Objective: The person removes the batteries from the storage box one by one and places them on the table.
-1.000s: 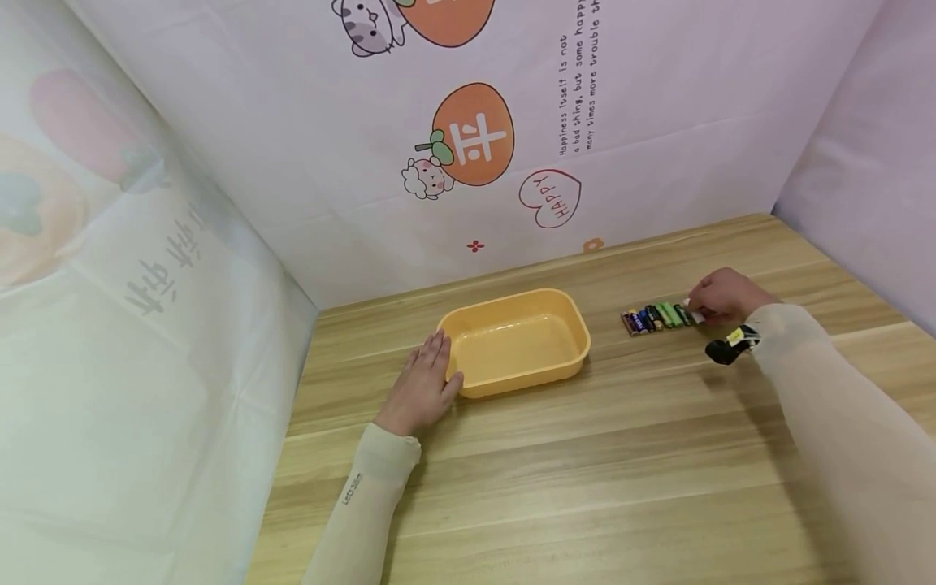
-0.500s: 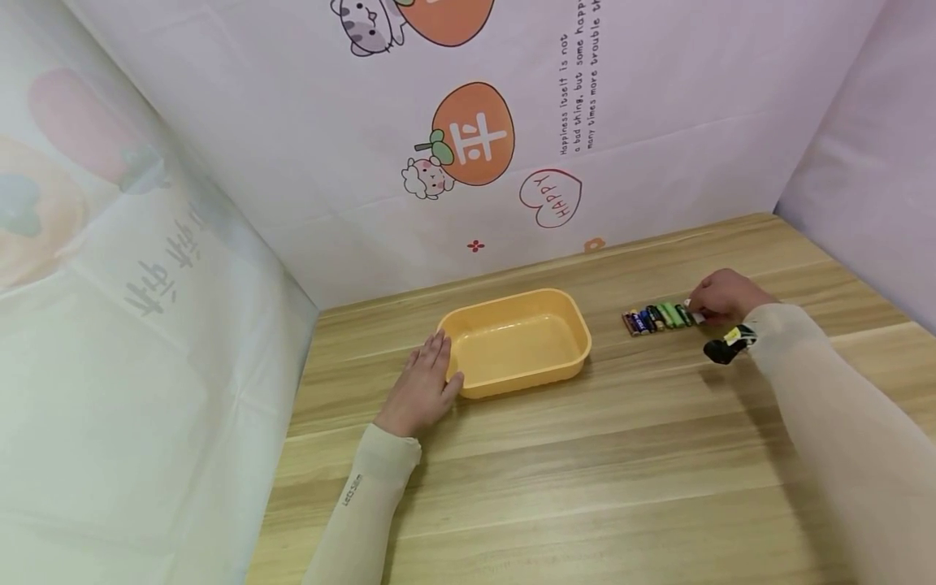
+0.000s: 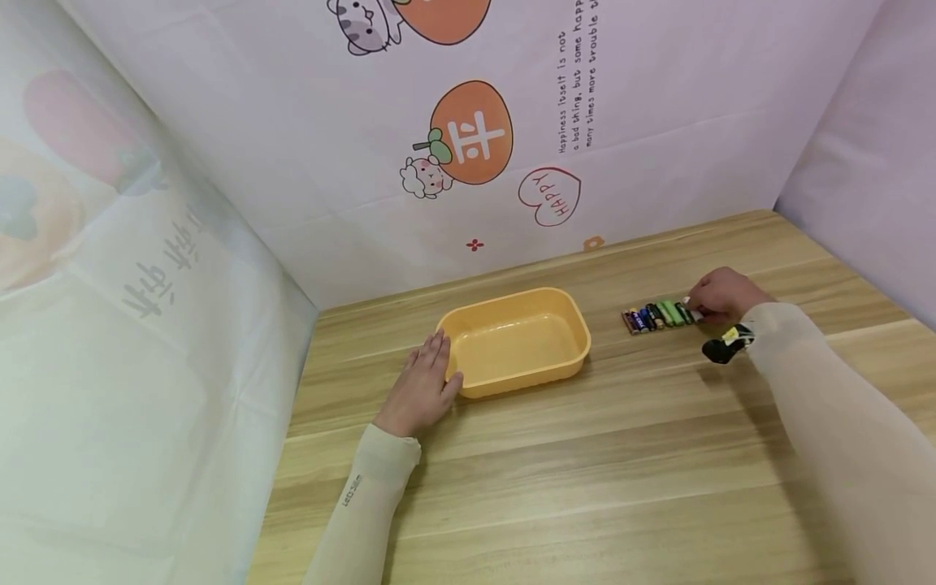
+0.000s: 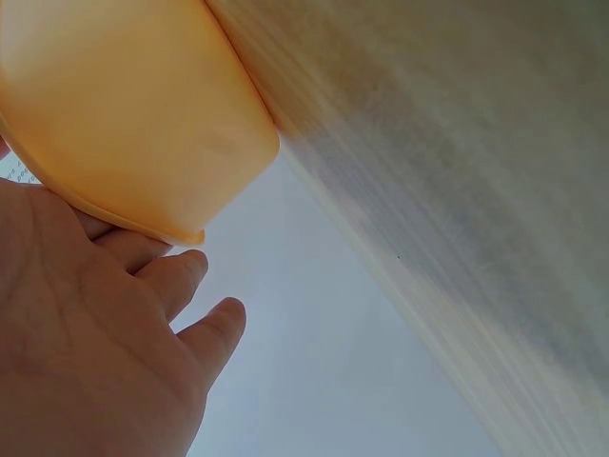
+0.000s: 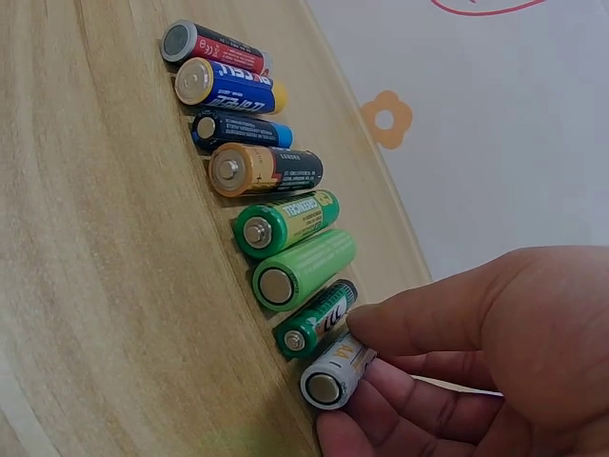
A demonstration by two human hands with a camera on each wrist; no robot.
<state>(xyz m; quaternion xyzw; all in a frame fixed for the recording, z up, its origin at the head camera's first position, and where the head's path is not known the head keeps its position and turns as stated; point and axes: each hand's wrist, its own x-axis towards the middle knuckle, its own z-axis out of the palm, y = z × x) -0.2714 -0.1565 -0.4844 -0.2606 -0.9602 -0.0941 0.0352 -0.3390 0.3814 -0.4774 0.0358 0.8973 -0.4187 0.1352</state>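
A yellow plastic bin [image 3: 521,353] stands on the table. My left hand [image 3: 417,396] rests at its left end, fingers extended over the rim; the left wrist view shows the fingers [image 4: 176,283] at the bin's edge [image 4: 143,227]. To the right, several batteries lie side by side in a row. At the row's near end in the right wrist view, my right hand [image 5: 476,357] pinches a white battery [image 5: 335,376] between thumb and fingers. Beside it lie a dark green battery [image 5: 309,324] and a light green battery [image 5: 304,271].
The row continues with a green-and-yellow battery [image 5: 285,224], a copper-and-black battery [image 5: 271,171], blue ones and a red-and-black battery [image 5: 217,46]. A printed white sheet [image 3: 351,187] backs the wooden table [image 3: 556,479], with more sheeting on both sides.
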